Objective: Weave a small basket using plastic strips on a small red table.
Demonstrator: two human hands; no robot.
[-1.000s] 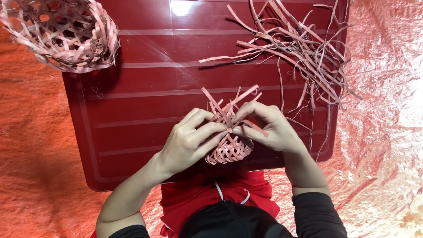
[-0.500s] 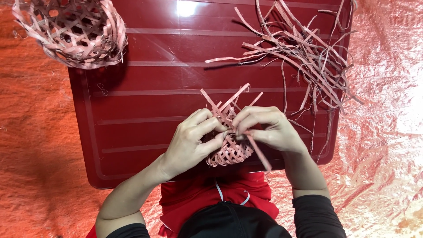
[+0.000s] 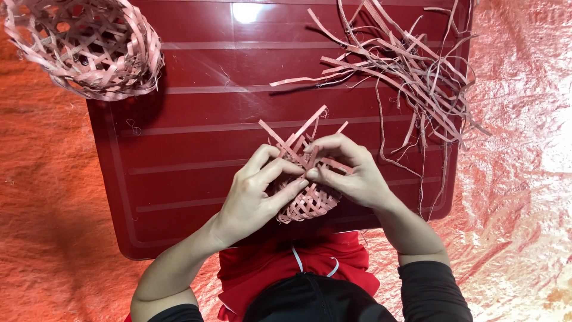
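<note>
Pink woven strips, flat and papery, make up the little basket [image 3: 310, 200] I'm working on, and it sits right between my two hands, just above the near edge of the red tray [image 3: 179, 161], about mid-width. Its finished part is a tight open lattice, rounded at the bottom and facing me; the loose ends fan up and away toward the far edge, so the long axis runs near to far.

My left hand [image 3: 253, 197] cups the weave from the left side, fingers curled over it and pressing on the lattice, thumb tucked underneath, I reckon. My right hand [image 3: 351, 173] comes in from the right and a touch farther up, thumb and forefinger pinched on one strip at the top of the weave. Both hands are closed on the piece and touching each other at the fingertips. The right is the nearer one to the free ends, so the fiddly bit falls to it.

Out from there: a tangled heap of spare strips [image 3: 411, 65], thin and curling, lies at the tray's far right corner, some trailing over the right edge. A larger finished basket [image 3: 89, 48], same pink lattice, tilts at the far left corner, half off the tray. Underneath everything, crinkled orange sheeting [image 3: 47, 197], shiny.
</note>
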